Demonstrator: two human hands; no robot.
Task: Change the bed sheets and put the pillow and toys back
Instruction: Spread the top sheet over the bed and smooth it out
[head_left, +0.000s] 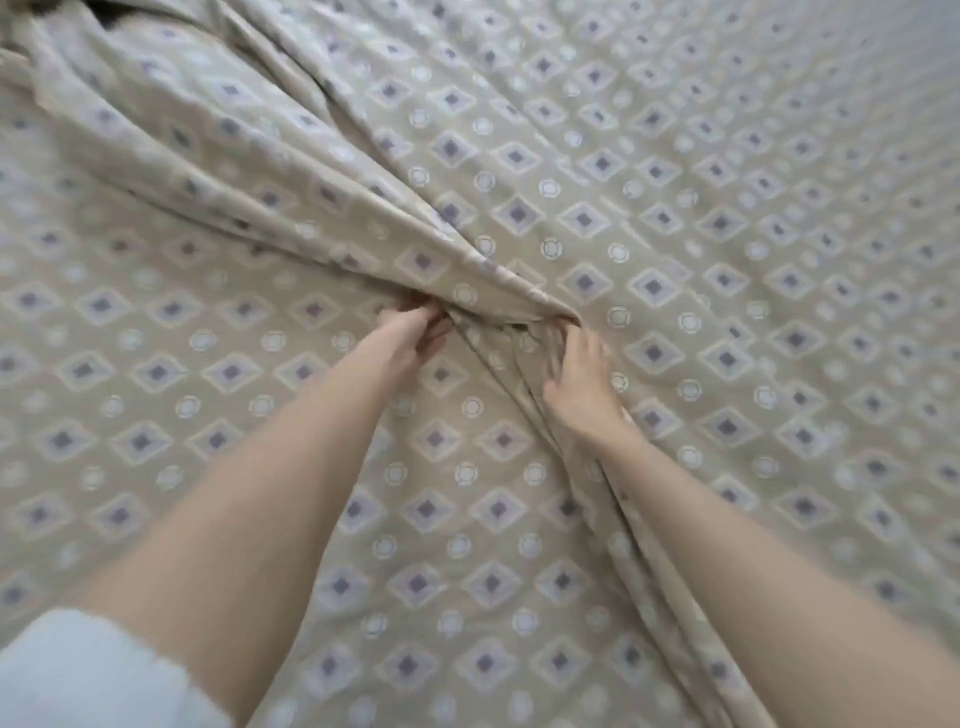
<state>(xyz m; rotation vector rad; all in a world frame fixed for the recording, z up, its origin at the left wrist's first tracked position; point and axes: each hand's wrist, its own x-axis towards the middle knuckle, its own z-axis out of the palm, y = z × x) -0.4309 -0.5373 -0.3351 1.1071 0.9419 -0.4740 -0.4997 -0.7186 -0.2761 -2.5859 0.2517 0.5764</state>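
Observation:
A beige bed sheet (675, 208) printed with purple diamonds and white circles fills almost the whole view. A thick ridge of gathered folds runs from the top left down to the middle. My left hand (410, 338) grips the bunched cloth at the lower end of that ridge, fingers curled into it. My right hand (582, 379) grips the same bunch just to the right, with a pleat trailing down along my right forearm. No pillow or toys are in view.
A pale wall (924, 62) shows at the top right corner. A dark gap (111, 8) sits at the top left behind the folds. A light blue sleeve (93, 675) covers my left upper arm at the bottom left.

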